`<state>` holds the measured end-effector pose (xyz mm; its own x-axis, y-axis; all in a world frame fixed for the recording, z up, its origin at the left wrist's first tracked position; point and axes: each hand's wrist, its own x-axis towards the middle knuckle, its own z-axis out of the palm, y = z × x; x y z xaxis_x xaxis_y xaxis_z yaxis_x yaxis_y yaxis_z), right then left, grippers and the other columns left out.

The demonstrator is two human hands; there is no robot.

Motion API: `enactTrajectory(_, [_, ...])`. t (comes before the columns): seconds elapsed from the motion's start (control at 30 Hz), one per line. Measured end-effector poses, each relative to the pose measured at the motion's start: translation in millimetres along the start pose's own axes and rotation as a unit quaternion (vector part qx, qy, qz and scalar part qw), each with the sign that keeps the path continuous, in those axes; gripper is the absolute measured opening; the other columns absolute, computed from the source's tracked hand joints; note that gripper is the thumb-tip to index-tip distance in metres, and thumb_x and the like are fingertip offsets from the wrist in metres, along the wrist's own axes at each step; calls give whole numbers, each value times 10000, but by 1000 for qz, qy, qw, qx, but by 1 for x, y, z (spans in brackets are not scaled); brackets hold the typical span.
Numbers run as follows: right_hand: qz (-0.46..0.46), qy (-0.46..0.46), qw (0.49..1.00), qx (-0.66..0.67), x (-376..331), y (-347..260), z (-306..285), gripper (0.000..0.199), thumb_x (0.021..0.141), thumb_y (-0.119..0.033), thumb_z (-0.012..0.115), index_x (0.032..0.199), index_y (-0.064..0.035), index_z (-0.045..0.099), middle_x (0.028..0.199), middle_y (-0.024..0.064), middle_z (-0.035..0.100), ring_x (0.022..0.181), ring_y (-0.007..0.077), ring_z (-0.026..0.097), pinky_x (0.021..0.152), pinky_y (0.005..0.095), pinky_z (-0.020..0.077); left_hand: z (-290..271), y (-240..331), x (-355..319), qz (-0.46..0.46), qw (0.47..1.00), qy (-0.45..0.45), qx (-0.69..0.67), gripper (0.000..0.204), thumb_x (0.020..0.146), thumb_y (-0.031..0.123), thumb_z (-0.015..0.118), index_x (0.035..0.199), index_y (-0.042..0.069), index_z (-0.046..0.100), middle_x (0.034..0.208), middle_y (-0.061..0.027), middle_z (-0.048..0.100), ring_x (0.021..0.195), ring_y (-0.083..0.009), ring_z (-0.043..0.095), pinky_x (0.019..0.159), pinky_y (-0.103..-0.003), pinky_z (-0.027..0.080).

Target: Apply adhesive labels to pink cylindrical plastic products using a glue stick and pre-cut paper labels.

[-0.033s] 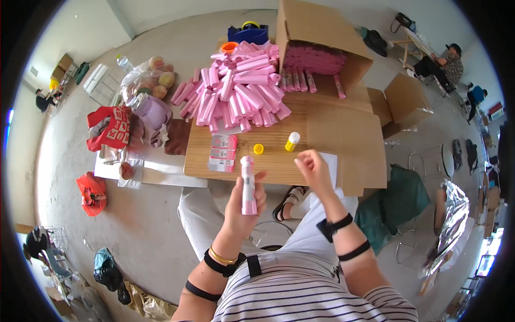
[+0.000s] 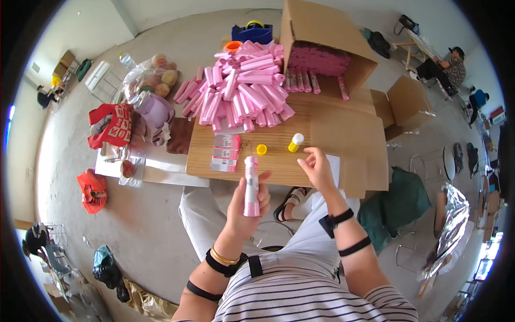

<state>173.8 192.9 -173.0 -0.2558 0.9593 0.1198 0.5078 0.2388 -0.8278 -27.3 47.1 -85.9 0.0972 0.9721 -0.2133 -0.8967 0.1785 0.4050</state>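
Gripping a pink tube upright, the left hand is waiting while the open right hand is reaching, probably, for the little bottle just beyond its fingertips.

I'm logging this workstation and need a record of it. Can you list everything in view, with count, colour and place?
Pink cylindrical tubes: a large pile, too many to count, on the back of the cardboard work surface.
Open cardboard box on its side: one, brown, behind the pile, more pink tubes inside.
Small yellow bottle with white cap: one, upright, near the right hand.
Small yellow cap: one, beside the bottle.
Pink and white label strips: a small stack, front left of the surface.
Clear plastic bag of fruit: one, left of the pile.
Red bag: one, far left.
Left hand: holds one pink tube with white label upright.
Right hand: open, over the surface's front edge.
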Motion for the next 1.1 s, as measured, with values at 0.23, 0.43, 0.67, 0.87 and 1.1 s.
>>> enactTrajectory(0.23, [17,16,995,-96,49,50,51,432,757,-209,777,1118,-55,597,885,109,622,714,210,651,674,362,532,20,16,-7,-14,999,-39,-4,609,1020,425,325,1389,-56,382,697,16,407,560,-66,324,498,-205,310])
enactTrajectory(0.43, [72,-98,953,277,14,-62,11,306,817,-157,732,1052,-6,608,932,95,664,825,176,644,769,300,512,28,23,-23,-10,999,-32,30,620,1023,452,313,1414,-27,357,693,14,402,544,-69,322,494,-203,282])
enactTrajectory(0.67, [-258,-132,948,134,-65,-203,-51,347,751,-48,757,1067,-33,616,1012,121,621,927,284,639,816,335,506,56,13,-47,-4,996,0,91,669,1002,464,357,1498,34,231,734,9,484,576,-64,360,524,-213,275])
enactTrajectory(0.87, [-309,-68,942,108,-84,-225,-64,377,748,-18,739,1096,-34,595,1040,123,601,929,286,629,814,348,508,74,12,-79,43,974,-25,221,617,995,468,362,1450,55,317,734,-26,486,552,-71,343,511,-219,274])
enactTrajectory(1.1, [-288,-9,951,113,-85,-240,-76,312,803,-48,716,1090,-8,600,1056,114,615,934,245,635,821,327,503,83,12,-105,57,971,-94,213,635,990,471,362,1453,41,309,694,-24,448,519,-78,315,472,-228,256])
